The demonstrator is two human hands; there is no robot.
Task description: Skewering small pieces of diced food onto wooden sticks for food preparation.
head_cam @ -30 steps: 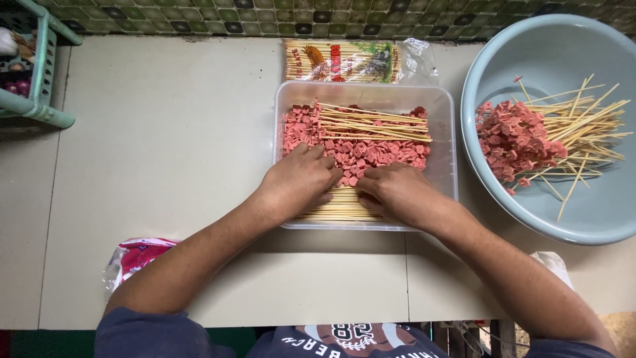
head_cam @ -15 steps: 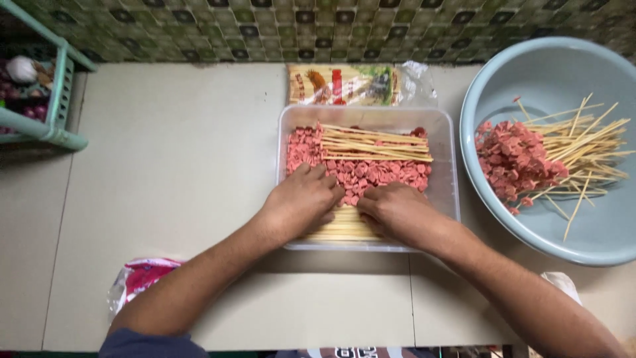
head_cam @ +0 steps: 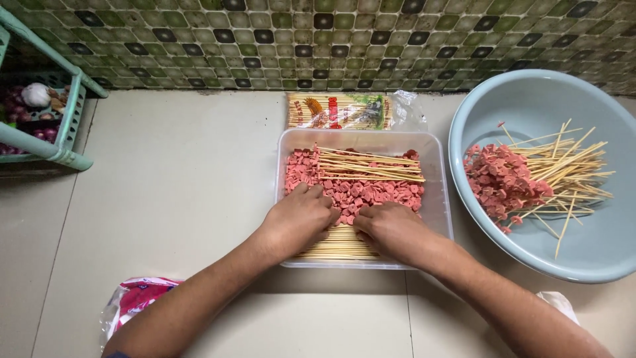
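Observation:
A clear plastic tub [head_cam: 438, 159] in the middle holds pink sausage slices [head_cam: 371, 192] and two bundles of bamboo skewers [head_cam: 371, 166]. My left hand [head_cam: 298, 222] and my right hand [head_cam: 391, 229] rest palm down inside the tub, over the near bundle of skewers, with their fingertips at the sausage slices. The fingers are curled and hide what is under them. A light blue basin [head_cam: 530, 99] to the right holds finished skewers with pink slices [head_cam: 503, 182] threaded on them.
An opened skewer packet [head_cam: 338, 109] lies behind the tub against the tiled wall. A pink and white plastic bag [head_cam: 136, 298] lies at the near left. A green rack [head_cam: 40, 126] with garlic and onions stands at the far left.
The camera has tilted, so the view has shifted down. Both hands stay in the tub, fingers working slightly among the slices.

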